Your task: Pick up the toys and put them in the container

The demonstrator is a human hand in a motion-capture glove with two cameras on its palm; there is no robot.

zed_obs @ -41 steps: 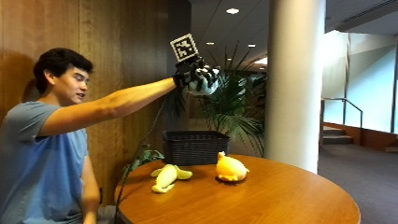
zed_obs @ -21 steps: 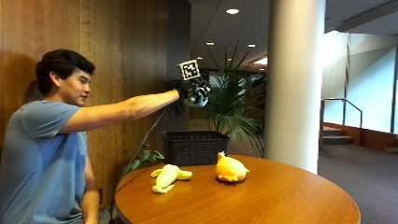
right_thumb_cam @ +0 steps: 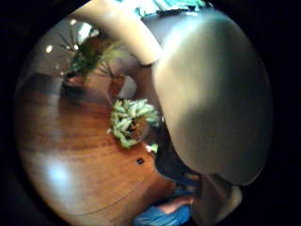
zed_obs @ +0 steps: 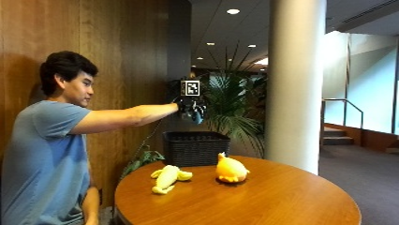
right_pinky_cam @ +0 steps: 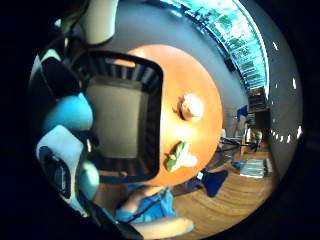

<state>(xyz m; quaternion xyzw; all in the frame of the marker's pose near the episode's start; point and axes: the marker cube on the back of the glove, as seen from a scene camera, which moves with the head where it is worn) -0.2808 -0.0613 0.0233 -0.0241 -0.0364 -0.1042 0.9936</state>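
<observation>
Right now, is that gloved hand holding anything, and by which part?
A teal toy, it seems, gripped in the gloved hand above the basket. Which part of it is gripped cannot be told.

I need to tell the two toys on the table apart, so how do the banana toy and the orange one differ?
The banana toy is pale yellow, long and lies flat; the orange toy is deeper orange-yellow, rounded and sits upright. The banana toy lies nearer the person, the orange toy nearer the pillar. Both look soft, rest on the round wooden table and are not yet in the black container.
</observation>
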